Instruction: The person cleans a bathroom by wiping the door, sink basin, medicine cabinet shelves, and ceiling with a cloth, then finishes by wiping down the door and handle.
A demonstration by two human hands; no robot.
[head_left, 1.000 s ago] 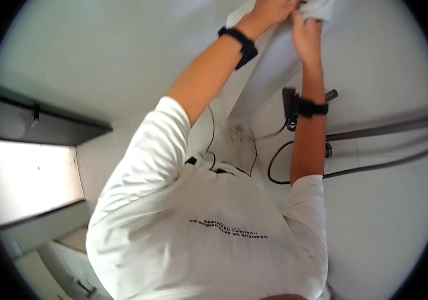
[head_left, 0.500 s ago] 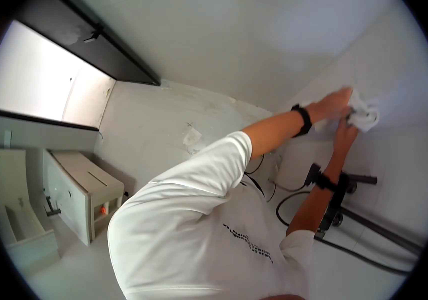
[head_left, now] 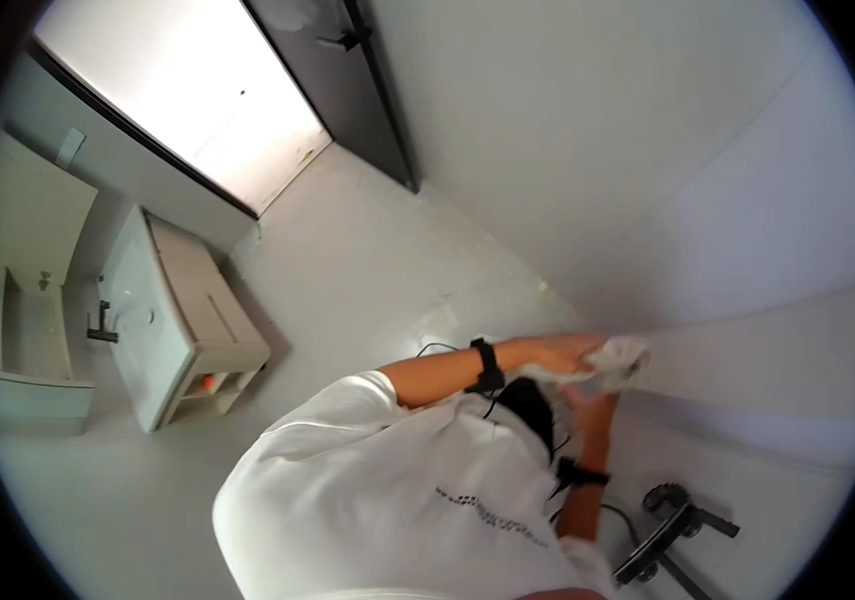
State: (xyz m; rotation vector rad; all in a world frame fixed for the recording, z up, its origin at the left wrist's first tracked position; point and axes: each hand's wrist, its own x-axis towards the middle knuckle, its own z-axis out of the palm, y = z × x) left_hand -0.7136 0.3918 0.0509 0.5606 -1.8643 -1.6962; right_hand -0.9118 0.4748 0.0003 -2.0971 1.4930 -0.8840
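A crumpled white cloth (head_left: 623, 358) is between my two hands, right of the middle in the head view. My left hand (head_left: 560, 353) reaches in from the left and grips the cloth, its fingers blurred by motion. From below, my right hand (head_left: 593, 402) closes on the cloth's lower side, and its fingertips are partly smeared. Each wrist wears a black band. Both hands are in front of my body, near the pale wall (head_left: 748, 350).
A black shower mixer (head_left: 663, 545) with a hose is on the wall at lower right. A washbasin cabinet (head_left: 198, 290) with a dark tap stands at left, beside an open mirror cabinet (head_left: 33, 320). A dark door (head_left: 348, 100) stands open at the top.
My hands have come down and left from the wall, closer to my body, with the cloth between them. The view has turned, bringing the doorway and washbasin further in.
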